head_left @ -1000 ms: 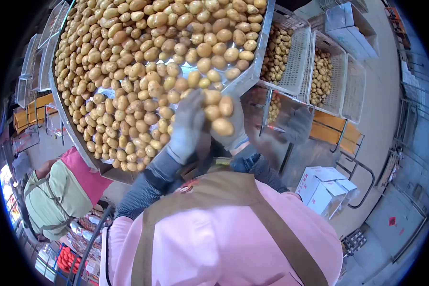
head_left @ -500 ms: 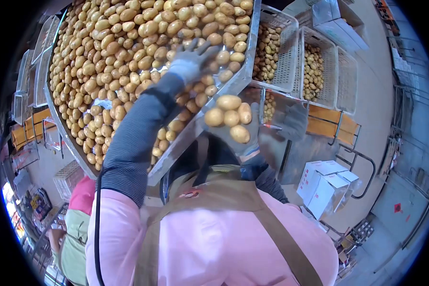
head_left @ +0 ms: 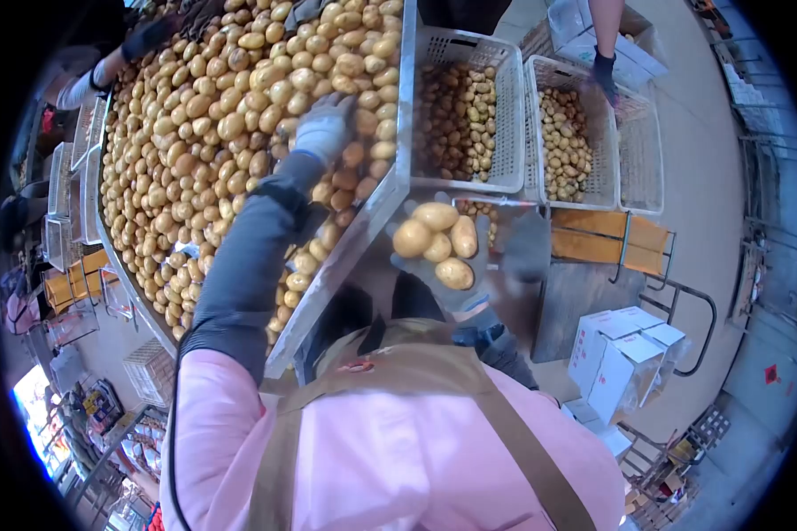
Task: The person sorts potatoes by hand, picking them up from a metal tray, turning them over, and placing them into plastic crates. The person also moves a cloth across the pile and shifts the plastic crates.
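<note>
Brownish-yellow potatoes [head_left: 195, 133] fill a large metal-edged sorting table [head_left: 345, 265]. My left hand [head_left: 326, 131], in a grey glove, lies on the potatoes near the table's right side, its fingers stretched over them. Just outside the table's slanted edge, my right hand [head_left: 476, 281] is palm up, also gloved. It holds several larger potatoes [head_left: 436, 243], which rest on its palm and hide part of it.
Plastic crates with potatoes [head_left: 509, 115] [head_left: 565, 146] stand right of the table. A co-worker's gloved hand [head_left: 604, 78] reaches over them; another person's gloved hand [head_left: 149, 37] is at the upper left. White boxes [head_left: 607, 354] stand lower right, near an orange panel [head_left: 607, 241].
The view has shifted. My left hand has moved up and away from the table's near edge, its fingers less spread. My right hand still holds the potatoes. Co-workers' hands have come into view.
</note>
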Demonstrator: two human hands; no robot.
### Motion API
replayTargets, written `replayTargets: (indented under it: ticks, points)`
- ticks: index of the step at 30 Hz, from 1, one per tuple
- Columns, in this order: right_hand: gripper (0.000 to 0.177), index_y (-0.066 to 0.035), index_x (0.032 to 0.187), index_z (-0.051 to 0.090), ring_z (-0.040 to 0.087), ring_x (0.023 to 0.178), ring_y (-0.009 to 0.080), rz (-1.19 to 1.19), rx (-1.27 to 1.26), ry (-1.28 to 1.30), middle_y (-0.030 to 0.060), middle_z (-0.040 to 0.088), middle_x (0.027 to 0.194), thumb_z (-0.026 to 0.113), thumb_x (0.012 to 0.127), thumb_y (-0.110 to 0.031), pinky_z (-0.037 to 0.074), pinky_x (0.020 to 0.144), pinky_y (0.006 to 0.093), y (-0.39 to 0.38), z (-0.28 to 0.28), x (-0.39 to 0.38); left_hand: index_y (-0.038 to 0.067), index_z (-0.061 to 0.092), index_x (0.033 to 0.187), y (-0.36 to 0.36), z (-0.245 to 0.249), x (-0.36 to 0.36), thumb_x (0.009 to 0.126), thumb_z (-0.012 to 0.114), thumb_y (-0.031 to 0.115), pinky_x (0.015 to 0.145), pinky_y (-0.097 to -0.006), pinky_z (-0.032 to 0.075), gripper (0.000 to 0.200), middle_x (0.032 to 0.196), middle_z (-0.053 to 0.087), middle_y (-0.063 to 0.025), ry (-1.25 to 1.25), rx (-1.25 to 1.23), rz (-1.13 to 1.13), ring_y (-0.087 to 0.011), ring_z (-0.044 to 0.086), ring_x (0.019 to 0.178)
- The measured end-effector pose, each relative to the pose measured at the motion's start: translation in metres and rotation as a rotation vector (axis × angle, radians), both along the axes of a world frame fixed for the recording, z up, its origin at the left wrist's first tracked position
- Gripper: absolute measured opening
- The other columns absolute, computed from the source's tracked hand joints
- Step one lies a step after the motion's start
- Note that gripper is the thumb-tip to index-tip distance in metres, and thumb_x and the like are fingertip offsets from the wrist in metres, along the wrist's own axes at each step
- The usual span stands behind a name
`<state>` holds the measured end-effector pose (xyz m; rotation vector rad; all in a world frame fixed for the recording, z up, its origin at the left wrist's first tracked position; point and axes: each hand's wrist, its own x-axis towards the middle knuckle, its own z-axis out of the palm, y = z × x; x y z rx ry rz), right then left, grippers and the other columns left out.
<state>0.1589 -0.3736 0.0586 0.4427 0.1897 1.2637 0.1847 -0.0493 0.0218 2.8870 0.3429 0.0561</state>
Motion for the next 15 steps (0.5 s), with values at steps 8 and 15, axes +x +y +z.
replayTargets:
  ticks: [8,15]
  points:
    - [0.012,-0.004,0.077,0.057,0.052,0.081,0.0193,-0.452,-0.424,-0.14,0.0046,0.054,0.091,0.068,0.08,0.0,0.055,0.076,0.0306,-0.041,0.003,0.025,0.011,0.049,0.142,-0.014,-0.037,0.006,0.087,0.061,0.02,0.092,-0.0481,0.05,0.057,0.119,0.064,-0.0191,0.216,0.179,0.267,-0.0372,0.065,0.106]
    - [0.014,-0.005,0.072,0.056,0.051,0.074,0.0189,-0.231,-0.433,-0.045,0.0075,0.054,0.086,0.066,0.072,0.005,0.05,0.048,0.0248,-0.042,-0.015,0.046,-0.003,0.03,0.154,-0.02,0.039,-0.057,0.087,0.055,-0.007,0.116,-0.0395,0.04,0.072,0.154,0.042,-0.0218,-0.479,-1.479,0.354,-0.0314,0.045,0.141]
